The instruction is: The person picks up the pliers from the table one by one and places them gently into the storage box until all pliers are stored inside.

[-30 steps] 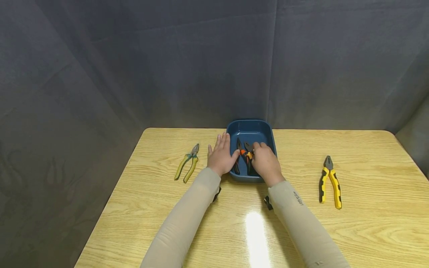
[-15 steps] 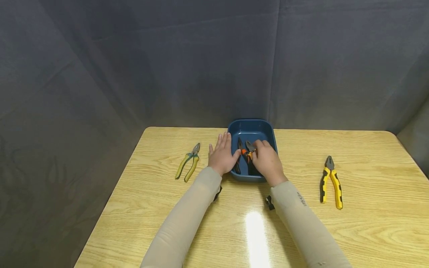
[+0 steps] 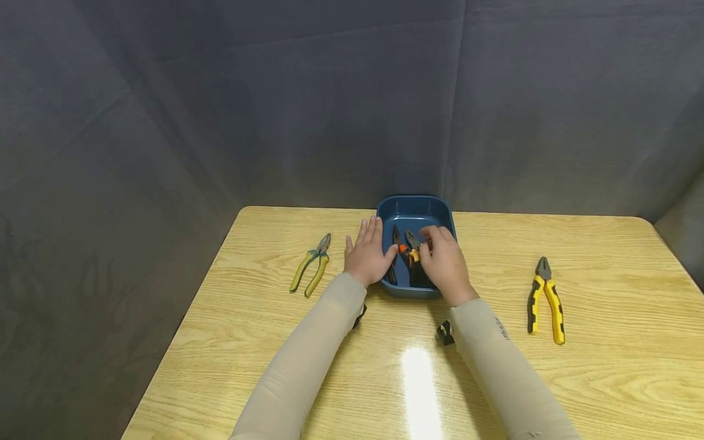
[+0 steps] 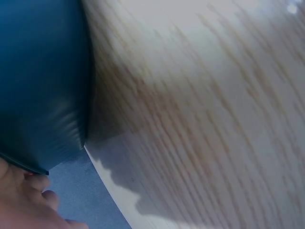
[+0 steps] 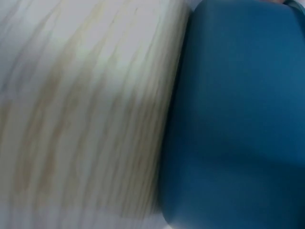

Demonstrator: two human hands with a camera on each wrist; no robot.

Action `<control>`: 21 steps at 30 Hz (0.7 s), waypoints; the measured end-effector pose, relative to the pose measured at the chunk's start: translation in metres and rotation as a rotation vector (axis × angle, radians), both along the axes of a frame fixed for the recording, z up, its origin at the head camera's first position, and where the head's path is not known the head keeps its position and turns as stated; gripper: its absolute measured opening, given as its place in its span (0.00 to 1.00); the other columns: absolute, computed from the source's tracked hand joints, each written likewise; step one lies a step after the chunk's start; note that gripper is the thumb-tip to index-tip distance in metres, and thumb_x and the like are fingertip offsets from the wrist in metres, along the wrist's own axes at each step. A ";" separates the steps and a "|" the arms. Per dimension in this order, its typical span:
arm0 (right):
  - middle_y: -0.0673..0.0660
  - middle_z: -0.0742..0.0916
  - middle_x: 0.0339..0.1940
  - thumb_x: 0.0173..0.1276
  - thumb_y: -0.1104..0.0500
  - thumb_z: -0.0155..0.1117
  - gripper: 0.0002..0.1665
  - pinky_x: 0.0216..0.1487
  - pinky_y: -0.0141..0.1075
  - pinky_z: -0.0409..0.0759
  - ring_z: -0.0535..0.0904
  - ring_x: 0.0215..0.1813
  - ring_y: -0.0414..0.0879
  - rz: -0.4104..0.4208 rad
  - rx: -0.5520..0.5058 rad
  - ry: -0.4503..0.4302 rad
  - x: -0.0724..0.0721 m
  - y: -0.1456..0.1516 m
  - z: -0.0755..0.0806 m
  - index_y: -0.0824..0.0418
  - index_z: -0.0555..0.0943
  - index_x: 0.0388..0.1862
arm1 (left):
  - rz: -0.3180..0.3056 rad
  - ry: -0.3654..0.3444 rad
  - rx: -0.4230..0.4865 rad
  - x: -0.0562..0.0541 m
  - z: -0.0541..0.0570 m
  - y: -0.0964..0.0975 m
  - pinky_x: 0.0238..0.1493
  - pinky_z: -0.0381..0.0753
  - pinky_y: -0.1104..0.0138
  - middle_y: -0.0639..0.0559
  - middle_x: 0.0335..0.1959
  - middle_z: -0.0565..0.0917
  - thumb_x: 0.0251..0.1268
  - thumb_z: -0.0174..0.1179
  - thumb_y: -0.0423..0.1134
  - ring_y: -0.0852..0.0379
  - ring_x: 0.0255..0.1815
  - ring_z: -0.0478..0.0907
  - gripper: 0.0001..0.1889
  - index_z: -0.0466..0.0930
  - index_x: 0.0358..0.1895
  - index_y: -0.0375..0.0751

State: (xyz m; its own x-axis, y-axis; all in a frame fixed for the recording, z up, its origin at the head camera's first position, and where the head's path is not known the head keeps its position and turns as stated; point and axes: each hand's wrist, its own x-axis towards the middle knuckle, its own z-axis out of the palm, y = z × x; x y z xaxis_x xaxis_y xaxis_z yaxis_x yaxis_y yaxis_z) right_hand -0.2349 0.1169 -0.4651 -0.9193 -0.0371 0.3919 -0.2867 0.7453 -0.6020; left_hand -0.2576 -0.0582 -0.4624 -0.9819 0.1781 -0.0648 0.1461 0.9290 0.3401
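Observation:
Straight and spread, the fingers of my left hand (image 3: 365,256) rest against the left rim of a blue tray (image 3: 415,293), the thumb reaching over its edge. Inside lie dark long-nose pliers (image 3: 396,235) with orange and black handles. Beside them are a second pair of pliers (image 3: 413,240) with orange and black grips. My right hand (image 3: 447,264) is over the tray's right side, right by this second pair, with a gap between thumb and forefinger; it hides part of the handles. In the right wrist view only the tray's outer wall (image 5: 233,109) fills the right side.
Pliers with yellow-green handles (image 3: 300,272) lie left of the tray on the wooden table (image 3: 247,342). Yellow and black pliers (image 3: 544,274) lie at the right. A grey cloth (image 3: 330,110) hangs behind the table's back edge.
My right thumb and forefinger have parted and drawn back slightly from the second pliers, showing more of them. My left hand stays on the rim. The head view has shifted a little.

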 end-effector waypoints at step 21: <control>0.65 0.83 0.42 0.70 0.69 0.56 0.15 0.42 0.49 0.79 0.79 0.41 0.57 0.012 -0.088 0.108 0.008 0.004 0.001 0.70 0.81 0.53 | -0.005 -0.011 -0.005 0.000 0.000 -0.001 0.79 0.39 0.43 0.55 0.84 0.40 0.80 0.44 0.61 0.56 0.84 0.31 0.41 0.37 0.84 0.48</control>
